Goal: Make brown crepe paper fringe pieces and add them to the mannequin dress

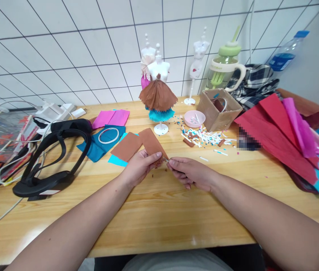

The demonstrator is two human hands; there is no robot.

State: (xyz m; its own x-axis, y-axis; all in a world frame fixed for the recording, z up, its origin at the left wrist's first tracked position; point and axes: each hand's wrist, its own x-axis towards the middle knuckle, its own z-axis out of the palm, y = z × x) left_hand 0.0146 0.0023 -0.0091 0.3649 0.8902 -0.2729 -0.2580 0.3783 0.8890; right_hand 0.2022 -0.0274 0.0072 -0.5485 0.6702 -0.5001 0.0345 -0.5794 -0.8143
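My left hand [141,167] pinches a folded strip of brown crepe paper [152,143] near its lower end, thumb on top. That end has a jagged, cut edge, and a few brown scraps lie below it. My right hand [190,173] is closed around small scissors [166,160]; their metal blades meet the paper's lower right corner, while the handles are mostly hidden by my fingers. Left of the strip lies another brown paper piece [127,146] on a light blue sheet [116,160]. Behind stands a mini mannequin [159,69] in a brown and blue paper skirt [157,94].
White and coloured paper shreds [207,136] lie around a pink dish [194,119] and cardboard box [220,109]. A black headset frame [74,162] and cables occupy the left. Red paper sheets [278,139] are piled right. A green-lidded jug [225,67] stands by the tiled wall.
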